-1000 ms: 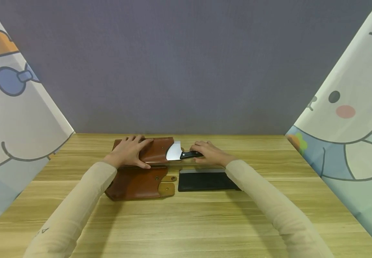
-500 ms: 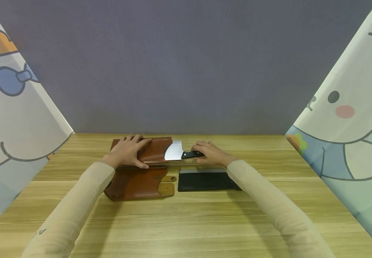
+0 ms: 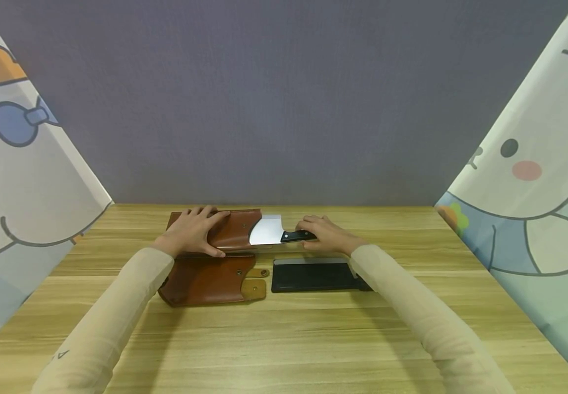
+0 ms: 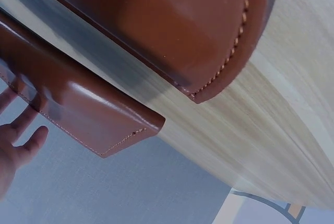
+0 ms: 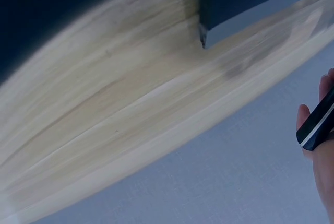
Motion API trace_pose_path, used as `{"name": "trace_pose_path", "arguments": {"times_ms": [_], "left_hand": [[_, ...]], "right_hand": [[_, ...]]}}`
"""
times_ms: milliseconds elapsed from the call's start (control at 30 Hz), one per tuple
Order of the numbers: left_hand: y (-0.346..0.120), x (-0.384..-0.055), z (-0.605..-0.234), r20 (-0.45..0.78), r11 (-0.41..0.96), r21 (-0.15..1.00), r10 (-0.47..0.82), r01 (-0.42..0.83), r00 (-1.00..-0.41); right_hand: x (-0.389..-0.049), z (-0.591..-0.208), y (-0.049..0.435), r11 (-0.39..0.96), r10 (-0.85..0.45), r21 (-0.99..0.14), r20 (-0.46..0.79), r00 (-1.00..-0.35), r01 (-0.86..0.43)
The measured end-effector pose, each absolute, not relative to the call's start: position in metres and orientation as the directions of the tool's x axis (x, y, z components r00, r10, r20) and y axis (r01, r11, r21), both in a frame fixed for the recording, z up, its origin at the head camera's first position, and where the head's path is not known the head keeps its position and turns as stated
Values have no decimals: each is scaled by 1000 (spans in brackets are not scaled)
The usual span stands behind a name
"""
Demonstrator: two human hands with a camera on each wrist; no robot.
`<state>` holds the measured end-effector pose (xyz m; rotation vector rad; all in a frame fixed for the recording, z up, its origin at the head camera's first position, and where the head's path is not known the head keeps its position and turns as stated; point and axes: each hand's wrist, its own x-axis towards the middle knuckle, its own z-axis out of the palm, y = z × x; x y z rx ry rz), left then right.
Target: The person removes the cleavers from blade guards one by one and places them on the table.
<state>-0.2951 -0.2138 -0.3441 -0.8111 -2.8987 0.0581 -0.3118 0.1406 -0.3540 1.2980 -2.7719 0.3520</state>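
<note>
A cleaver (image 3: 266,230) has its blade partly inside a brown leather sheath (image 3: 235,230), the bare part of the blade showing to the right. Across that sheath lies my left hand (image 3: 190,230), holding it with the thumb at the near edge and fingers over the far one. The left wrist view shows those fingers (image 4: 23,122) against the stitched leather. My right hand (image 3: 330,235) grips the cleaver's black handle (image 3: 294,236); the handle's end (image 5: 315,130) pokes out of that hand in the right wrist view. The tip of the blade is hidden in the sheath.
A second brown leather sheath (image 3: 212,282) with tan snap straps lies nearer on the wooden table (image 3: 284,339). Beside it is a dark-bladed cleaver (image 3: 313,274), its handle partly behind my right sleeve. A grey panel (image 3: 274,109) rises along the table's back edge.
My right hand has drawn the cleaver a little to the right, so more blade shows outside the sheath. The left hand and the sheath have shifted slightly left.
</note>
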Motion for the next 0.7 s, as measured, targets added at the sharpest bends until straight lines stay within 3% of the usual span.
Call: {"name": "trace_pose_path", "arguments": {"times_ms": [700], "left_hand": [[-217,-295,-346,104,860,-74,511,505,-854]], "right_hand": [[-312,-355,157,635,-738,-182,144,-660,-750]]}}
